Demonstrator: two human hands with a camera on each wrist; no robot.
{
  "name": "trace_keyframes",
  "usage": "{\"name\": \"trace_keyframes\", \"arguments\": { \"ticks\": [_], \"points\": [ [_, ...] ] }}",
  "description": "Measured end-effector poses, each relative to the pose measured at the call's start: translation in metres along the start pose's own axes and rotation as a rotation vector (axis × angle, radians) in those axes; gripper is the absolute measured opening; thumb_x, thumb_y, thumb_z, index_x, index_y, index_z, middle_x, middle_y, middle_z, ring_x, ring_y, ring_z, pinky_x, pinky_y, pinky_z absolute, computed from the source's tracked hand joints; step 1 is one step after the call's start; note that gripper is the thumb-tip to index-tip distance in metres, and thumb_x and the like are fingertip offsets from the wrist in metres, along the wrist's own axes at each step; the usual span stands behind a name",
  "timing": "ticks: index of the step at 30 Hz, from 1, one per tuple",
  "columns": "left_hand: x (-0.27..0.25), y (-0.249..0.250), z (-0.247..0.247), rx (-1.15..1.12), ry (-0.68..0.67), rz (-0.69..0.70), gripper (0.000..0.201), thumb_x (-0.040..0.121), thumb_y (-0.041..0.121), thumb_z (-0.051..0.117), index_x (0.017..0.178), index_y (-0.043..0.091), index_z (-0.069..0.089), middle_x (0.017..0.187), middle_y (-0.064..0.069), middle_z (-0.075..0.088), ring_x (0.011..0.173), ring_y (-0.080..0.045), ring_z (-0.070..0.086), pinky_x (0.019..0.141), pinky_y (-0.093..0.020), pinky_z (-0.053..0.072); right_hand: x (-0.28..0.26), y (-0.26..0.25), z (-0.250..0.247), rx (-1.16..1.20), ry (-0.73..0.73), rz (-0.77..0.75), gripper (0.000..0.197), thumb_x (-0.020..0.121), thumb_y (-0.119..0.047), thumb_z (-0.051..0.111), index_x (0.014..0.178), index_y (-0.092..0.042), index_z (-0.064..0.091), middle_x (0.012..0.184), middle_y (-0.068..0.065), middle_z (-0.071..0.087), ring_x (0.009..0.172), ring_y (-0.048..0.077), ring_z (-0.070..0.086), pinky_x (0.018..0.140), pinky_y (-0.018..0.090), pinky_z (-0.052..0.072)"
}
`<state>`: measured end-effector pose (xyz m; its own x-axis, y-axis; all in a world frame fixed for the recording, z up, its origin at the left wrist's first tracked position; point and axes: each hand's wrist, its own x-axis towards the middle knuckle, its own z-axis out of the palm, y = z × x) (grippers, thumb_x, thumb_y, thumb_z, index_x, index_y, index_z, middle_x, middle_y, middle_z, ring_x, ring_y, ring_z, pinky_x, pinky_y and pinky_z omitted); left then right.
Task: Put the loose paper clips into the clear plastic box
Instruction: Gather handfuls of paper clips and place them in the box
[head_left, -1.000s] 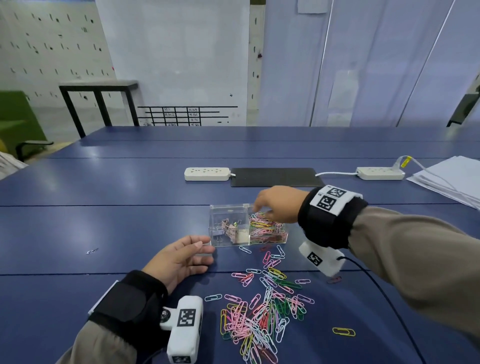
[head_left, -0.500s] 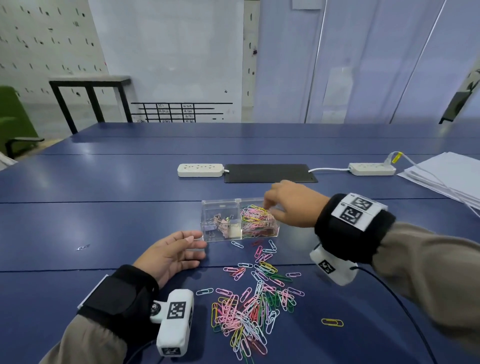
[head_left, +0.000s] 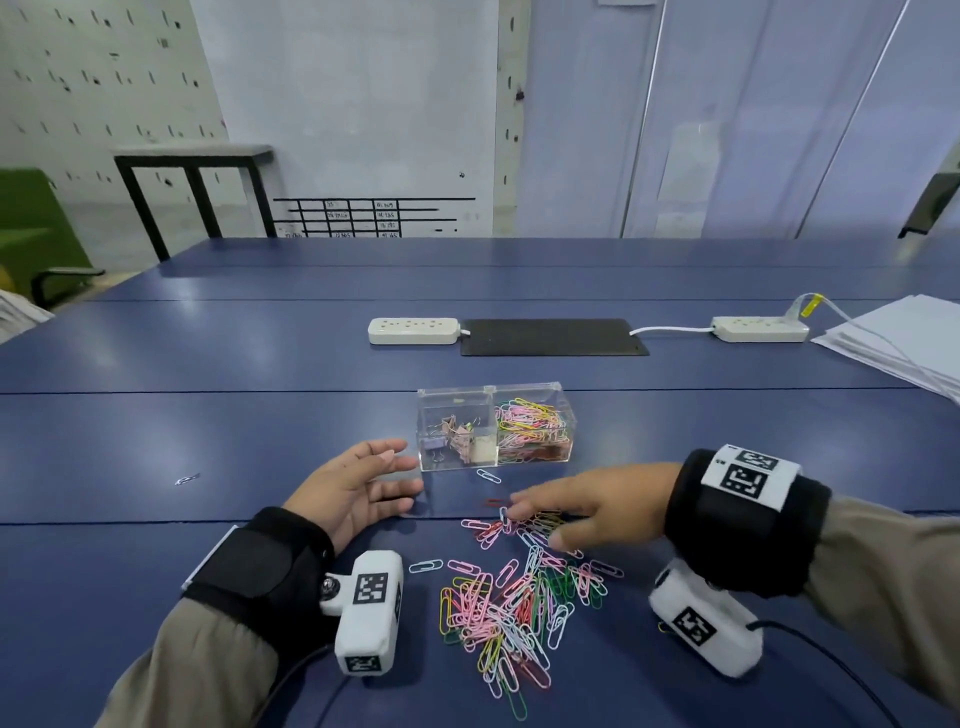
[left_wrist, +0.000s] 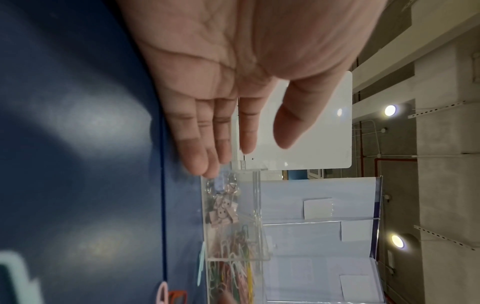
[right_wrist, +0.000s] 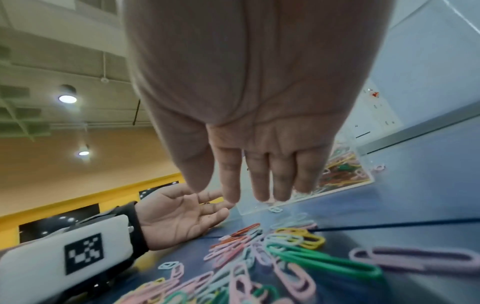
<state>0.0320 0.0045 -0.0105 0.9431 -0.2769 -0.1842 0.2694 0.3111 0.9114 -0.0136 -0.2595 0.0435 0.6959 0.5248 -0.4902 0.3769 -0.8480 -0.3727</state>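
Clips: loose coloured clips (head_left: 511, 605) lay in a heap on the blue table (head_left: 208, 431), near the front edge between the 2 wrists; pink was the most common colour, with green, yellow, white and red mixed in.
Stray clips: 1 white clip (head_left: 488, 475) lay just in front of the box, and 1 more (head_left: 426, 566) lay left of the heap.
Box: the clear box (head_left: 496, 428) stood behind the heap with its top open; its right compartment held many clips, its left one held binder clips.
Right hand: the right hand (head_left: 587, 512) was stretched over the far end of the heap, palm down, fingers straight and holding nothing; fingertips (right_wrist: 259, 193) were close above the clips.
Left hand: the left hand (head_left: 353, 491) rested on the table left of the box, palm turned inward, fingers relaxed and empty, tips near the box's left corner.
Behind: 2 power strips (head_left: 413, 331), a black mat (head_left: 553, 338) and paper sheets (head_left: 904, 338) lay further back.
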Motion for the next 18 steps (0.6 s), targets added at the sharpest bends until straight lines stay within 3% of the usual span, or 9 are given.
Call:
{"name": "trace_keyframes", "arguments": {
  "ticks": [4, 8, 10, 12, 15, 18],
  "points": [
    [0.001, 0.0, 0.001, 0.05, 0.035, 0.038, 0.019, 0.093, 0.008, 0.039, 0.097, 0.015, 0.056, 0.099, -0.006, 0.059, 0.08, -0.02, 0.062, 0.06, -0.024, 0.057, 0.016, -0.003, -0.004, 0.052, 0.159, -0.028, 0.048, 0.093, -0.027, 0.05, 0.139, -0.028, 0.037, 0.149, -0.004, 0.036, 0.135, 0.013, 0.034, 0.114, 0.034, 0.025],
    [0.001, 0.001, -0.002, 0.069, 0.043, 0.046, 0.02, 0.094, 0.008, 0.037, 0.098, 0.016, 0.056, 0.105, -0.004, 0.058, 0.091, -0.02, 0.059, 0.064, -0.024, 0.057, 0.036, -0.008, -0.008, -0.023, 0.153, 0.033, 0.05, 0.092, -0.031, 0.05, 0.14, -0.026, 0.036, 0.146, -0.002, 0.04, 0.132, 0.018, 0.039, 0.112, 0.035, 0.029],
    [0.0, 0.003, -0.006, 0.068, 0.048, 0.039, 0.021, 0.094, 0.009, 0.037, 0.098, 0.016, 0.056, 0.104, -0.005, 0.058, 0.092, -0.021, 0.059, 0.064, -0.024, 0.057, 0.042, -0.015, -0.007, -0.038, 0.089, -0.004, 0.052, 0.092, -0.03, 0.051, 0.141, -0.027, 0.035, 0.15, -0.003, 0.035, 0.136, 0.018, 0.034, 0.114, 0.037, 0.025],
    [0.0, 0.005, -0.008, 0.072, 0.052, 0.026, 0.021, 0.094, 0.01, 0.037, 0.098, 0.016, 0.057, 0.103, -0.005, 0.059, 0.093, -0.022, 0.06, 0.065, -0.024, 0.057, 0.042, -0.021, -0.006, -0.031, 0.015, -0.062, 0.049, 0.092, -0.025, 0.051, 0.14, -0.025, 0.038, 0.153, -0.004, 0.03, 0.138, 0.014, 0.03, 0.116, 0.031, 0.021],
    [-0.001, 0.007, -0.008, 0.08, 0.039, 0.012, 0.02, 0.094, 0.013, 0.037, 0.098, 0.016, 0.056, 0.101, -0.006, 0.06, 0.091, -0.022, 0.061, 0.065, -0.023, 0.056, 0.035, -0.029, -0.008, 0.132, -0.044, -0.122, 0.041, 0.093, -0.013, 0.049, 0.134, -0.015, 0.047, 0.14, 0.001, 0.05, 0.126, 0.01, 0.046, 0.102, 0.013, 0.033],
    [-0.001, 0.006, -0.008, 0.104, 0.014, 0.005, 0.019, 0.094, 0.014, 0.037, 0.099, 0.015, 0.056, 0.099, -0.007, 0.062, 0.082, -0.018, 0.066, 0.065, -0.023, 0.056, 0.026, -0.029, -0.02, 0.274, 0.015, -0.149, 0.038, 0.094, -0.007, 0.047, 0.131, -0.011, 0.048, 0.132, 0.005, 0.057, 0.122, 0.014, 0.053, 0.1, 0.016, 0.04]
  ]
}}
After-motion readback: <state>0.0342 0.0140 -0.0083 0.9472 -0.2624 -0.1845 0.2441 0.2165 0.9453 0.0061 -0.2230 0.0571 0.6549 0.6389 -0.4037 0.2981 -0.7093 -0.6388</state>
